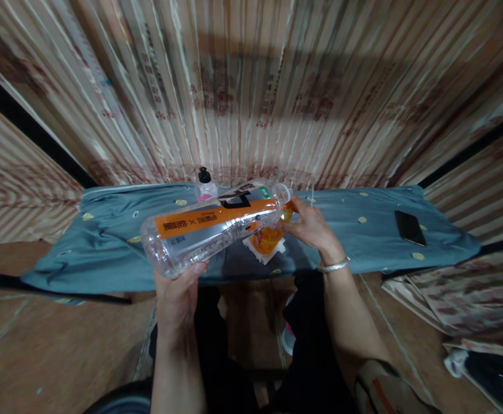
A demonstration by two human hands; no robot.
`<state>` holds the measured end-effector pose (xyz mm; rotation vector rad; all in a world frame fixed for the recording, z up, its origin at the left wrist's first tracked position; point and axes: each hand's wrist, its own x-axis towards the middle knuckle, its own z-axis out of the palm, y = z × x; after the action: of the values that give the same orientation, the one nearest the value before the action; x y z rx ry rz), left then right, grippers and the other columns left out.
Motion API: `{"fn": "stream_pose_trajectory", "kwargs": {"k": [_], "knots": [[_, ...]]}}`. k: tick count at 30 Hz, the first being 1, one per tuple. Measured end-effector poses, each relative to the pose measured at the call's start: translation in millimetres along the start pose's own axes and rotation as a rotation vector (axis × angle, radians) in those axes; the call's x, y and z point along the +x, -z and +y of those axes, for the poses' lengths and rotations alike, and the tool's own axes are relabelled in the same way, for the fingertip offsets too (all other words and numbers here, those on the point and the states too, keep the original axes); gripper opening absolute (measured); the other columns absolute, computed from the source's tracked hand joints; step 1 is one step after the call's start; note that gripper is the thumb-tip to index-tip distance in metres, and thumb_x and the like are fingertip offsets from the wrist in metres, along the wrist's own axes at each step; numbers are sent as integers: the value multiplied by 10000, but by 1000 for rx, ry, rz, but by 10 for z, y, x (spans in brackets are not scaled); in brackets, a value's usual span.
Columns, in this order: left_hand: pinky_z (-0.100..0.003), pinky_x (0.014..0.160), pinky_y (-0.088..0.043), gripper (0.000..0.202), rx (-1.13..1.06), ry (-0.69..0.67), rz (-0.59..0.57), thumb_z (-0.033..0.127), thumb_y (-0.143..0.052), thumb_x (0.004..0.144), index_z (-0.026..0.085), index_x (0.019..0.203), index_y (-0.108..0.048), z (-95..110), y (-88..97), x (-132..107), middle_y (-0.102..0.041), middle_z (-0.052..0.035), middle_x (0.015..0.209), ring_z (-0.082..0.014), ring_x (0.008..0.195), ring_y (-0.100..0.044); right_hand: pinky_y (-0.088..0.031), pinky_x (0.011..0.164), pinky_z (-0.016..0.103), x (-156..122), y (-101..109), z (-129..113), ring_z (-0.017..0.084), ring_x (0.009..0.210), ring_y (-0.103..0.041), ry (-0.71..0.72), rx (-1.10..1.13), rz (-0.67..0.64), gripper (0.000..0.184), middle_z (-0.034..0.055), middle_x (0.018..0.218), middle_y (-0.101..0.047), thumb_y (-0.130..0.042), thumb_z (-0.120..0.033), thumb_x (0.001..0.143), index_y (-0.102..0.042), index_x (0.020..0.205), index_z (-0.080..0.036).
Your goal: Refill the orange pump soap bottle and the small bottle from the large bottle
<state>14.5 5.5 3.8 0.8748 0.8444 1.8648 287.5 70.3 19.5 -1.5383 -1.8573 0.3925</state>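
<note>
A large clear plastic bottle (210, 221) with an orange and silver label lies slantwise in the air, its neck pointing right. My left hand (178, 290) is closed on its base end from below, thumb on the near side. Close to the white-rimmed mouth, my right hand (312, 224) pinches a see-through orange piece (286, 215); its exact kind is unclear. An orange see-through container (266, 240) rests beneath on white tissue (273, 257), partly hidden by the bottle. Behind the bottle stands a smaller clear bottle (206, 187) with a black top and some pink inside.
A blue-green patterned cloth covers the narrow table (350, 241). On its right side lies a black phone (410, 227). Striped curtains (243, 103) hang behind and at both sides, with dark poles (471, 152) along them. Below is a brown tiled floor (22, 333).
</note>
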Motion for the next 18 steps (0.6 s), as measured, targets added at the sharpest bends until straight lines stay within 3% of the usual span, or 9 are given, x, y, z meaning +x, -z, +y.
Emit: {"fn": "stream_pose_trajectory", "kwargs": {"k": [18], "knots": [[-247,575,-503,542,8,11,-2,333,-1001,539,228,1018,-770,-38,19,-14,-673,12,717,-139,607,-591,-595,905,447,2,-7,20,333,1018,-772,-7,-9,-3,496,94,1156,-824,-843,-485,817,-720,1228,-237]]}}
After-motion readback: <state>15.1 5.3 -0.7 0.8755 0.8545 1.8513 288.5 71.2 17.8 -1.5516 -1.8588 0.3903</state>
